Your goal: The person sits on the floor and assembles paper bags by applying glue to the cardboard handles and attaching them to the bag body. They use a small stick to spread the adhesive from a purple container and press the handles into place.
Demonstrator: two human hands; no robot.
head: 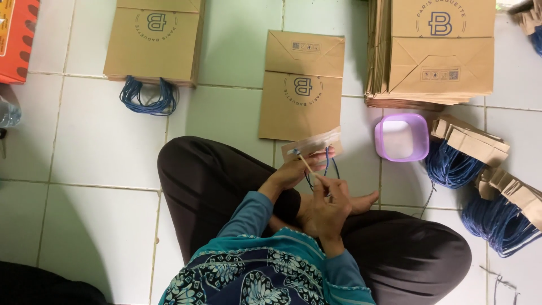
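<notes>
Left fingers [293,166] grip the cardboard strip [311,144]; right fingers [327,189] pinch a thin stick [307,165] under it.

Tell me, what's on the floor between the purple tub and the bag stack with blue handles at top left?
In the head view, one flat brown paper bag lies on the white tiles between the purple tub and the stack of bags with blue cord handles; otherwise only tile.

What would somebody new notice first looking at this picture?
Probably the two hands at the centre: the left hand holds a brown paper strip with blue cord loops, and the right hand holds a thin stick against it. Just above lies a flat brown paper bag on the white tiled floor, with a tall stack of bags at the upper right. A lilac tub sits right of the hands.
</notes>
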